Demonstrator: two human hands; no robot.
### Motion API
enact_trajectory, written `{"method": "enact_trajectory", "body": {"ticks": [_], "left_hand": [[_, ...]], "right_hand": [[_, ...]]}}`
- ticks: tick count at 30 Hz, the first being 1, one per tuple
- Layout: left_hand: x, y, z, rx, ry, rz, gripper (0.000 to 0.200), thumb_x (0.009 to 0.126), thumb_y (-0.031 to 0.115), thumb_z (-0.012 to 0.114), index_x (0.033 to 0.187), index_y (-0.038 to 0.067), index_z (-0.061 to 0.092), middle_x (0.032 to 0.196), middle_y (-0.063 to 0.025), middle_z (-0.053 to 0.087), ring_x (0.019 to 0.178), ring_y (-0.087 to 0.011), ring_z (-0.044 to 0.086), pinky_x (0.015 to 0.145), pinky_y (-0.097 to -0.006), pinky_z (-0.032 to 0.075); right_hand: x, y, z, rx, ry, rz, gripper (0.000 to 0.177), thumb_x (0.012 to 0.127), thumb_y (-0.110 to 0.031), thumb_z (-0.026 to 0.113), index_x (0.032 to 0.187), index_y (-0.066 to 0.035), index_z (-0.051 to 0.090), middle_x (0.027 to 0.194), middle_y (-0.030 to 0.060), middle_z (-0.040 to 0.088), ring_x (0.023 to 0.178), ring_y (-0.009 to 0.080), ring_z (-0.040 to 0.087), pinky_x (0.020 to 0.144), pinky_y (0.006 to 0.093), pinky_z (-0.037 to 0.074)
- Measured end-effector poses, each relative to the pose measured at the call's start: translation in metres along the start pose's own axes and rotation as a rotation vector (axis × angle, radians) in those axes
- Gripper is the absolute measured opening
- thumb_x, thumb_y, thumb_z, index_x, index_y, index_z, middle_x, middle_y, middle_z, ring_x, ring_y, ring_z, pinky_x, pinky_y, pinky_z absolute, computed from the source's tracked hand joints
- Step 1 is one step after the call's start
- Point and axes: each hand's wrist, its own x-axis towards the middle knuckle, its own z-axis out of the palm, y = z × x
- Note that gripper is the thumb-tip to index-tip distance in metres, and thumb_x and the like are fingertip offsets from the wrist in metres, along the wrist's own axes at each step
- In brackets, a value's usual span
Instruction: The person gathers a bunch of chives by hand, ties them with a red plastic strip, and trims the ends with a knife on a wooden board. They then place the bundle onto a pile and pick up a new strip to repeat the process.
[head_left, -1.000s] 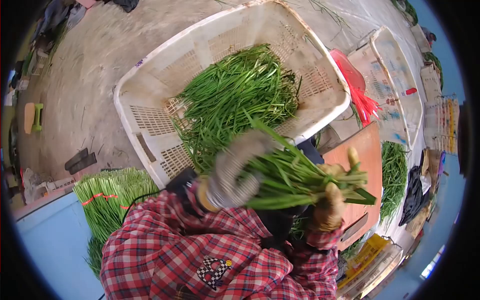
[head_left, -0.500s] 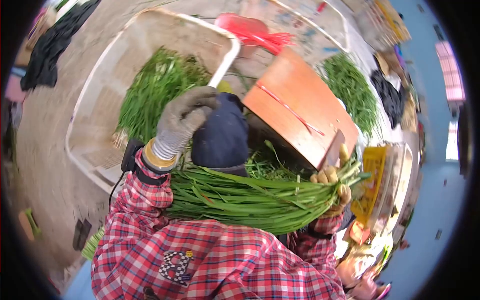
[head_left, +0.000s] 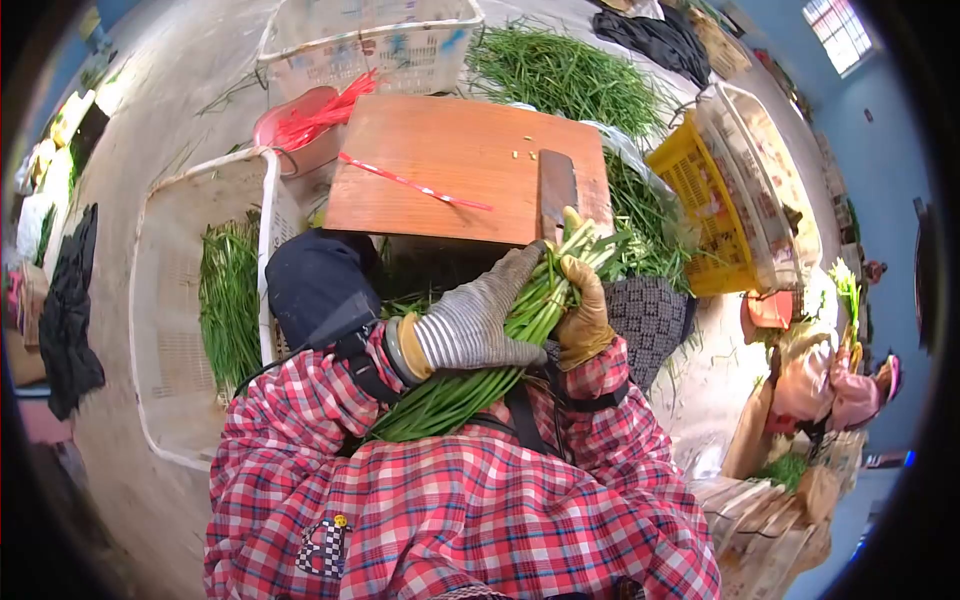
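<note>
A bundle of long green stalks point(head_left: 450, 400) lies slanted across my lap, its pale ends up and to the right. My left hand point(head_left: 480, 318), in a grey glove with a striped cuff, is wrapped over the middle of the bundle. Near the pale ends, my right hand point(head_left: 585, 312), in a tan glove, grips the same stalks. Just beyond them stands an orange-brown board point(head_left: 450, 150). On it rest a red and white strip point(head_left: 415, 187) and a cleaver point(head_left: 557, 190) with a dark blade.
Left is a white crate point(head_left: 160, 330) with greens point(head_left: 230, 300) inside. Behind are a red basin point(head_left: 290, 120) with red strips and another white crate point(head_left: 370, 60). Greens point(head_left: 560, 80) lie behind the board; a yellow crate point(head_left: 700, 210) stands right. A person point(head_left: 850, 390) is far right.
My left hand has come from above the left crate onto the bundle. The bundle has turned from nearly level to slanted, and the camera view has rotated and shifted.
</note>
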Motion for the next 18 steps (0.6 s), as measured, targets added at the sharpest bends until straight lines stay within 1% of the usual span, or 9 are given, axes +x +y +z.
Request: {"method": "enact_trajectory", "body": {"ticks": [2,6,9,11,13,15,16,17,18], "left_hand": [[0.001,-0.005,0.012,0.097,0.058,-0.088,0.097,0.068,0.032,0.072,0.142,-0.001,0.018,0.132,-0.0269,0.041,0.116,-0.0390,0.049,0.095,-0.0406,0.044],[0.004,0.005,0.020,0.381,0.027,-0.185,0.091,0.069,0.034,0.069,0.139,-0.002,0.024,0.130,-0.0263,0.043,0.112,-0.0376,0.052,0.091,-0.0417,0.046],[0.011,0.029,0.045,0.712,-0.074,-0.245,0.091,0.068,0.037,0.069,0.139,-0.001,0.026,0.129,-0.0253,0.044,0.105,-0.0358,0.055,0.087,-0.0414,0.048],[0.013,0.034,0.055,0.800,-0.036,-0.198,0.092,0.068,0.042,0.069,0.139,0.000,0.027,0.130,-0.0239,0.044,0.101,-0.0335,0.056,0.084,-0.0409,0.049],[0.019,0.046,0.047,0.678,0.004,-0.088,0.092,0.068,0.044,0.070,0.139,0.001,0.029,0.130,-0.0241,0.044,0.106,-0.0345,0.054,0.087,-0.0407,0.048],[0.020,0.036,0.023,0.242,0.120,0.327,0.069,0.079,0.025,0.067,0.135,0.001,0.035,0.130,-0.0206,0.046,0.111,-0.0305,0.053,0.093,-0.0367,0.044],[0.021,0.040,0.014,-0.095,0.174,0.236,0.061,0.079,0.024,0.067,0.130,0.001,0.042,0.123,-0.0192,0.051,0.110,-0.0273,0.054,0.093,-0.0355,0.044],[0.021,0.049,0.004,-0.429,0.219,0.143,0.053,0.080,0.022,0.067,0.124,0.000,0.049,0.117,-0.0177,0.056,0.108,-0.0241,0.055,0.093,-0.0343,0.044],[0.020,0.062,-0.010,-0.534,0.250,0.068,0.043,0.084,0.022,0.063,0.119,0.000,0.052,0.109,-0.0145,0.059,0.100,-0.0209,0.058,0.088,-0.0324,0.047]], "right_hand": [[-0.006,0.001,-0.008,0.059,0.008,0.025,0.064,0.085,-0.013,0.062,0.141,-0.015,0.030,0.114,0.0130,0.060,0.097,0.0190,0.060,0.084,0.0326,0.053],[-0.016,-0.003,-0.027,0.094,0.009,0.148,0.067,0.084,-0.011,0.065,0.141,-0.015,0.029,0.115,0.0125,0.059,0.098,0.0204,0.059,0.087,0.0350,0.051],[-0.022,0.000,-0.025,0.041,0.049,0.003,0.066,0.083,-0.007,0.065,0.140,-0.012,0.032,0.114,0.0111,0.059,0.098,0.0203,0.059,0.086,0.0349,0.050],[-0.024,-0.005,-0.018,0.011,0.138,-0.088,0.061,0.082,-0.004,0.063,0.137,-0.008,0.036,0.108,0.0094,0.060,0.095,0.0191,0.060,0.083,0.0316,0.051],[-0.020,-0.022,-0.019,-0.065,0.128,-0.263,0.061,0.081,-0.002,0.061,0.137,-0.009,0.037,0.102,0.0085,0.060,0.090,0.0184,0.060,0.081,0.0315,0.051],[-0.022,-0.061,-0.009,-0.121,0.022,-0.294,0.065,0.081,-0.006,0.060,0.139,-0.010,0.033,0.098,0.0075,0.059,0.085,0.0183,0.060,0.073,0.0342,0.054],[-0.030,-0.086,0.014,-0.067,0.006,-0.328,0.064,0.082,-0.008,0.059,0.140,-0.011,0.032,0.094,0.0077,0.060,0.080,0.0191,0.061,0.068,0.0346,0.056],[-0.040,-0.117,0.036,-0.252,0.070,-0.368,0.053,0.082,-0.012,0.059,0.132,-0.007,0.041,0.089,0.0089,0.062,0.076,0.0206,0.062,0.068,0.0346,0.056],[-0.036,-0.146,0.031,-0.339,0.108,-0.459,0.035,0.083,-0.018,0.059,0.114,-0.002,0.053,0.085,0.0097,0.062,0.071,0.0211,0.063,0.065,0.0335,0.056]]}}
